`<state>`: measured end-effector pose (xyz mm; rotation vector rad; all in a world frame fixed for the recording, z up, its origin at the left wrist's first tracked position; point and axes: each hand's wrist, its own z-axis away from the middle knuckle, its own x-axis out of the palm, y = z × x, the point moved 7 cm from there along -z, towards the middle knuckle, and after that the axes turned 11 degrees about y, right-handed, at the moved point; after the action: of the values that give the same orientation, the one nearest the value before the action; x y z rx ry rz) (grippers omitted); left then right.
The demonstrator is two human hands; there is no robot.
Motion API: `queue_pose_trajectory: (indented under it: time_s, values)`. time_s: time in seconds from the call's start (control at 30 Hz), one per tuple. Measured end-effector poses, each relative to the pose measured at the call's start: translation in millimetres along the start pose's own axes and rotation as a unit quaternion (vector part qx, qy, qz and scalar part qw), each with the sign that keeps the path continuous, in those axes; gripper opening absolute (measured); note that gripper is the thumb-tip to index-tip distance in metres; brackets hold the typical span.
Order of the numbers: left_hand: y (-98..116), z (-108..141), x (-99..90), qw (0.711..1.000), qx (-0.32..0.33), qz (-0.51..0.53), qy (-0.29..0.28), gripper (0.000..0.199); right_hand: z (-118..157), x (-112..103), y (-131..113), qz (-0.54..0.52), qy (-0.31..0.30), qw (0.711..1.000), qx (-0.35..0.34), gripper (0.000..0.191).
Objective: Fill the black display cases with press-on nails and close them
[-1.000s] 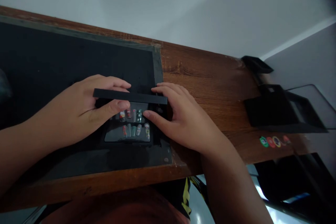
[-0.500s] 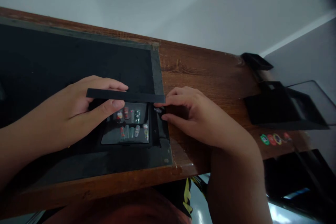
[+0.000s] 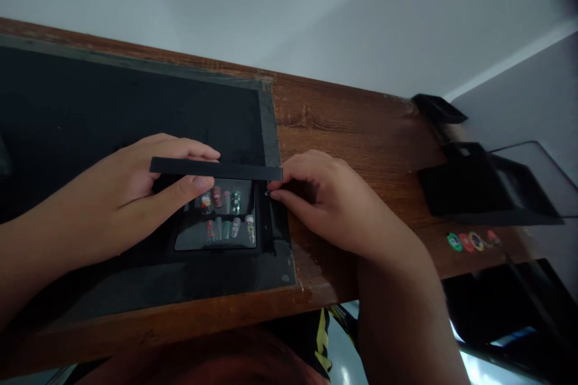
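Note:
A black case (image 3: 217,245) lies on the dark mat, with several small decorated nail tips (image 3: 235,201) in two rows inside. Its black lid (image 3: 217,168) stands raised along the far side. My left hand (image 3: 149,186) grips the lid's left part, thumb in front and fingers behind. Just right of the case, my right hand (image 3: 329,195) has thumb and forefinger pinched on a small shiny nail tip (image 3: 268,193), mostly covered by the fingertips.
The dark mat (image 3: 135,102) covers the left of the wooden table (image 3: 343,114). Several colourful round pieces (image 3: 465,242) lie at the right, near black bins (image 3: 478,186). A pale wall rises behind the table.
My right thumb and forefinger have closed together on the small nail tip, which lay between them before. My left hand still holds the lid, nearly unmoved.

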<state>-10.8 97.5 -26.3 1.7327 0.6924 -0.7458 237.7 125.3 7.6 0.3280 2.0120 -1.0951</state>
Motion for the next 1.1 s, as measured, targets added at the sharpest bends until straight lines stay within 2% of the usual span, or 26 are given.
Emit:
queue_pose_trajectory:
  time_s: [0.1, 0.2, 0.43, 0.63, 0.83, 0.97, 1.03, 1.1]
  values:
    - [0.6, 0.8, -2.2, 1.000, -0.004, -0.004, 0.017, 0.052, 1.4, -3.1, 3.1, -0.044, 0.013, 0.998, 0.049, 0.012]
    - [1.4, 0.8, -1.5, 1.000, -0.005, -0.013, 0.012, 0.054, 3.6, -4.2, 2.0, -0.079, 0.010, 0.994, 0.069, 0.013]
    - [5.8, -1.4, -1.8, 0.999, -0.020, 0.003, 0.030, 0.054, 5.5, -7.4, -6.2, -0.082, 0.019, 0.996, 0.041, 0.012]
    - [7.1, -0.4, -1.5, 0.999, -0.023, 0.003, 0.036, 0.051, 6.0, -12.4, -13.7, -0.125, 0.056, 0.990, 0.020, 0.015]
    - [3.1, -0.4, -0.9, 0.999, -0.025, -0.007, 0.035, 0.053, 10.7, -18.1, -22.5, -0.064, 0.109, 0.992, -0.006, 0.019]
    - [2.9, -1.5, 0.3, 0.999, -0.030, -0.007, 0.007, 0.055, 8.3, -10.6, -25.4, -0.040, 0.062, 0.997, -0.016, 0.018]
    - [3.7, -2.3, -0.2, 0.999, -0.041, -0.004, 0.009, 0.057, 8.1, -5.7, -24.7, -0.045, 0.043, 0.998, -0.009, 0.017]
    - [4.4, -3.2, -2.0, 0.999, -0.049, 0.003, 0.024, 0.056, 9.1, -3.3, -26.3, -0.065, 0.051, 0.996, -0.018, 0.020]
